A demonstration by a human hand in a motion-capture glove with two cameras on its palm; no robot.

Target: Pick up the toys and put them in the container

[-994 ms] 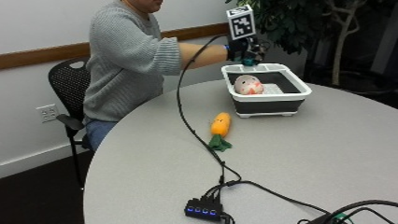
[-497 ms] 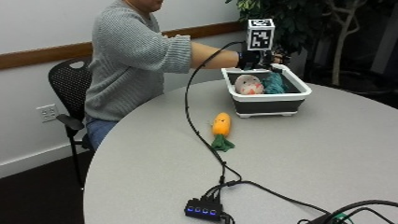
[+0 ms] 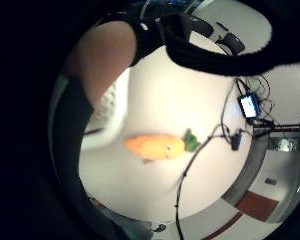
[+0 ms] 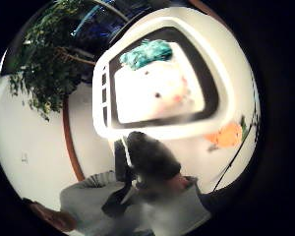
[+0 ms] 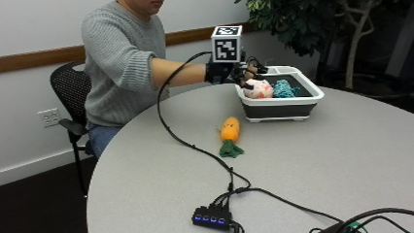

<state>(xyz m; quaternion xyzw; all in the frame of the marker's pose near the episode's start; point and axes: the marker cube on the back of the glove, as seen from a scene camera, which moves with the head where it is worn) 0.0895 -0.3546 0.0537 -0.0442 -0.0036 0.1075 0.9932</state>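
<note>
My gloved right hand [image 5: 234,73] hovers over the near left corner of the white and black container [image 5: 304,104], fingers loosely curled and holding nothing. A white and pink plush toy [image 5: 259,89] and a teal toy [image 5: 283,89] lie inside the container. The right thumb side palm view looks down on the container's rim [image 4: 101,98], the white plush [image 4: 157,91] and the teal toy [image 4: 147,53]. An orange carrot toy [image 5: 230,131] with green leaves lies on the table in front of the container, apart from the hand. It also shows as the carrot [image 3: 157,146] beside the container's wall [image 3: 110,107].
The round grey table [image 5: 362,160] carries a black cable running from the glove to a small hub [image 5: 210,216] near the front edge. A potted plant [image 5: 310,24] stands behind the container. The person sits on a black chair [image 5: 68,92].
One second ago the hand held the teal toy above the container; half a second ago the toy lay inside. Since then the hand has drawn back toward the person, empty.
</note>
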